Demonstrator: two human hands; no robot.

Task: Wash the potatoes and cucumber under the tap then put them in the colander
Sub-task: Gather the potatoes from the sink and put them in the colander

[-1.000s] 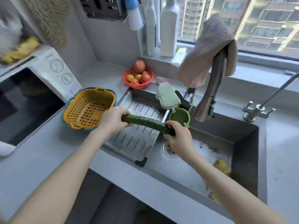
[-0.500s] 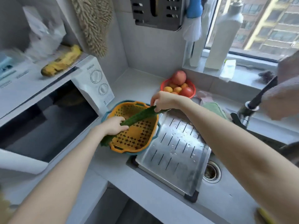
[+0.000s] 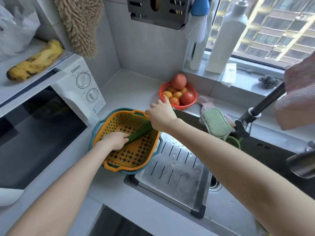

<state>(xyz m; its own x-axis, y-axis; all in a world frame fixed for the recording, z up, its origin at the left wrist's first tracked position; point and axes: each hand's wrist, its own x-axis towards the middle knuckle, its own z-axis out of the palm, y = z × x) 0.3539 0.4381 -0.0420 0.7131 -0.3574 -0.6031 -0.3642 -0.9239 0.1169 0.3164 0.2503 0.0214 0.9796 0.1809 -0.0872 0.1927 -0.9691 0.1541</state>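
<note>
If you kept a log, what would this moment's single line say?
stage: placing | cucumber: slanted inside colander | left hand: grips lower end | right hand: over upper end, grip unclear

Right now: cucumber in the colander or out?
In. The cucumber lies slanted inside the colander, lower end gripped by the left hand near the perforated floor, upper end by the rim.

Two bare hands, two bare forearms in view. Left hand: uncovered, fingers slim. Right hand: uncovered, small dark spot on its back. Left forearm and right forearm: slender, smooth, bare along whole visible length to frame's lower edge
</note>
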